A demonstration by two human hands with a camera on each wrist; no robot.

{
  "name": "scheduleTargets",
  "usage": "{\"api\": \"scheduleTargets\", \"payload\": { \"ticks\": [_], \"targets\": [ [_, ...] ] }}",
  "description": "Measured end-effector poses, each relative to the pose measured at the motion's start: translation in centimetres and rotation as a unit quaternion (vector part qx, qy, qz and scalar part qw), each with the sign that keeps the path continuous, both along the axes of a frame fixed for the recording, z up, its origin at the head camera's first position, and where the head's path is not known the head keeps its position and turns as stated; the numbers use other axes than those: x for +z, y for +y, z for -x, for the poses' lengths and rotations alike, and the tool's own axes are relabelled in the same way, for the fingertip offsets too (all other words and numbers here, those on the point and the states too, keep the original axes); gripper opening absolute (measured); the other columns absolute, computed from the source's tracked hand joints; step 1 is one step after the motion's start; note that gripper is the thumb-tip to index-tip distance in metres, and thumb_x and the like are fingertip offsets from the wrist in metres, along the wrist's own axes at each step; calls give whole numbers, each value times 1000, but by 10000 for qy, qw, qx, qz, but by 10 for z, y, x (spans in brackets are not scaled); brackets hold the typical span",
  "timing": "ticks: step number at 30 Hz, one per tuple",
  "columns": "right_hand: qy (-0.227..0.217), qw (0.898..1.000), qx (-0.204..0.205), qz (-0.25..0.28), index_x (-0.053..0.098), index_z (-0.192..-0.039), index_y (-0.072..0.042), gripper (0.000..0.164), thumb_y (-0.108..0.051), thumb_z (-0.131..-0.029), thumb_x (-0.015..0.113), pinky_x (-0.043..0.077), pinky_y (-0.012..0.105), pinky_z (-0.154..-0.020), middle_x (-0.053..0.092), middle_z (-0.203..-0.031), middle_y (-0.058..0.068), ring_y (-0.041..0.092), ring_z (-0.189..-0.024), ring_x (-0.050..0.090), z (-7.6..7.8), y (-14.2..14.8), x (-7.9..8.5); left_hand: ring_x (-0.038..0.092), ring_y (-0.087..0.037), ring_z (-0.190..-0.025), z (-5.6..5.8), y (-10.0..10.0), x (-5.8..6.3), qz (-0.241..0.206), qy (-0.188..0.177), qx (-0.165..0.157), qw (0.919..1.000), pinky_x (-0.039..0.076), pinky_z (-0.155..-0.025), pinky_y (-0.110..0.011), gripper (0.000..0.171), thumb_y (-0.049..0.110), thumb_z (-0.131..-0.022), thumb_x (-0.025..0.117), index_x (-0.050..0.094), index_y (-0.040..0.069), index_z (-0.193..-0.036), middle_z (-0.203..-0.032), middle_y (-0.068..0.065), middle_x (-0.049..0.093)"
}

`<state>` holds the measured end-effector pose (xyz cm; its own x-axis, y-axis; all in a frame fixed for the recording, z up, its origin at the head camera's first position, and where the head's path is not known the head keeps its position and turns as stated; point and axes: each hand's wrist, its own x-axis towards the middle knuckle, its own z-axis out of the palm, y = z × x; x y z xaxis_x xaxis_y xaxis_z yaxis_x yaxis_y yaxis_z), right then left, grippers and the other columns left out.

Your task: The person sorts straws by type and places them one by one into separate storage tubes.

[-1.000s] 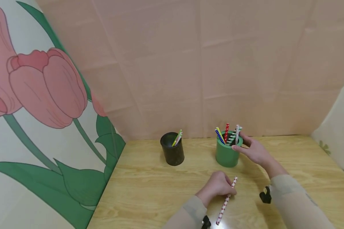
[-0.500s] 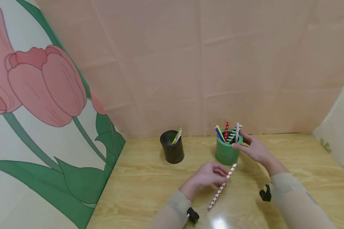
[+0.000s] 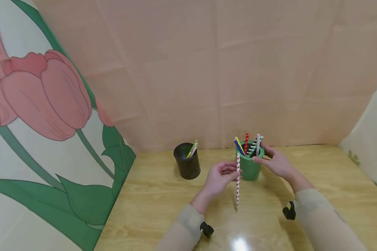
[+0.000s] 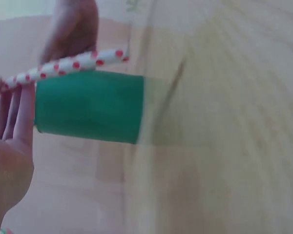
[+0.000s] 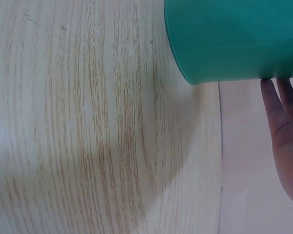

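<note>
A white paper straw with red dots (image 3: 237, 190) stands nearly upright in my left hand (image 3: 217, 178), pinched between thumb and fingers. In the left wrist view the same straw (image 4: 76, 65) passes in front of the green cup (image 4: 90, 107). My right hand (image 3: 279, 164) grips the green cup (image 3: 250, 170) by its right rim, thumb in front. Its fingers (image 5: 274, 105) touch the cup wall in the right wrist view. Several patterned straws (image 3: 246, 143) lean inside the green cup, among them blue, yellow, red and black-striped ones.
To the left stands a black cup (image 3: 187, 167) with a few green and white straws (image 3: 192, 150). Both cups are on a wood-grain table (image 3: 150, 209), close to a pinkish-brown covered wall (image 3: 176, 87). A tulip mural (image 3: 50, 104) covers the left side.
My left hand has lifted the dotted straw off the table, moved it forward and left, and turned it upright beside the green cup. The right hand keeps its hold on the cup.
</note>
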<state>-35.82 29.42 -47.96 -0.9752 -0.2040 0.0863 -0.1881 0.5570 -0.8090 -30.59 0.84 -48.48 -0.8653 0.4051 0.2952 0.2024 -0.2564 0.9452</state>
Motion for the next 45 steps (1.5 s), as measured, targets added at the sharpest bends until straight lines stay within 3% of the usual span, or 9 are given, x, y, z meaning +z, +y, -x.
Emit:
{"api": "scheduleTargets", "payload": {
  "ticks": [4,8,12,16,19,22,25,37,45],
  "targets": [
    [17,10000,-43,-36,12,-171,-6,107,-57,-100,72,34,72,-117,23,-168,36,58,-152,28,1,2,3,78,-20,-91,7,6,21,-159,618,773,9950,66,-85,-35,28,-6,-98,73,67,-11,-125,-109,-21,78],
    [-10,9996,-87,-255,13,-172,-6,107,-60,-99,71,36,71,-117,25,-167,37,59,-151,30,-1,3,2,76,-41,-96,14,11,47,-624,918,1237,9861,66,-85,-34,26,-12,-96,71,64,-15,-121,-111,-34,73],
    [1,9997,-75,-239,13,-172,-7,107,-60,-99,71,35,71,-118,24,-169,34,57,-151,30,-2,1,1,75,-44,-98,23,19,71,-1368,932,1446,9756,66,-86,-36,25,-15,-96,68,62,-11,-120,-113,-42,67],
    [50,9998,-84,-178,14,-171,-5,106,-58,-100,71,34,71,-118,25,-168,35,57,-151,30,-2,-1,2,73,-47,-100,30,33,84,-2080,778,1884,9566,65,-87,-35,30,-14,-95,69,63,-2,-121,-110,-38,68],
    [46,9998,-73,-154,15,-171,-3,105,-56,-100,71,33,71,-119,26,-168,36,57,-152,30,-3,-2,1,73,-49,-99,36,43,82,-2179,799,2375,9433,65,-87,-32,32,-12,-93,73,63,-3,-122,-106,-25,73],
    [34,9999,-48,-120,14,-171,-3,105,-55,-101,72,32,71,-119,25,-168,36,58,-152,28,-2,-1,1,76,-34,-95,42,50,77,-1959,824,2735,9381,64,-85,-28,31,-9,-93,75,64,-6,-122,-106,-17,75],
    [2,9999,-41,-97,14,-171,-4,105,-56,-100,71,32,71,-119,24,-168,36,58,-152,28,0,0,2,75,-17,-91,47,54,73,-1671,792,2828,9412,64,-84,-27,29,-6,-94,76,66,-4,-121,-110,-20,75],
    [-57,10000,-7,-70,14,-171,-2,103,-52,-101,72,36,70,-118,27,-167,36,56,-151,31,1,1,4,71,-8,-86,54,65,55,-404,763,2905,9530,63,-82,-26,21,-8,-93,77,70,0,-111,-97,3,72],
    [-74,9999,25,-92,12,-171,-3,104,-53,-102,71,36,71,-117,25,-167,37,58,-151,30,3,2,7,73,-10,-84,54,68,46,-131,710,2921,9537,63,-81,-24,20,-8,-90,79,72,0,-107,-99,-15,76]
  ]
}}
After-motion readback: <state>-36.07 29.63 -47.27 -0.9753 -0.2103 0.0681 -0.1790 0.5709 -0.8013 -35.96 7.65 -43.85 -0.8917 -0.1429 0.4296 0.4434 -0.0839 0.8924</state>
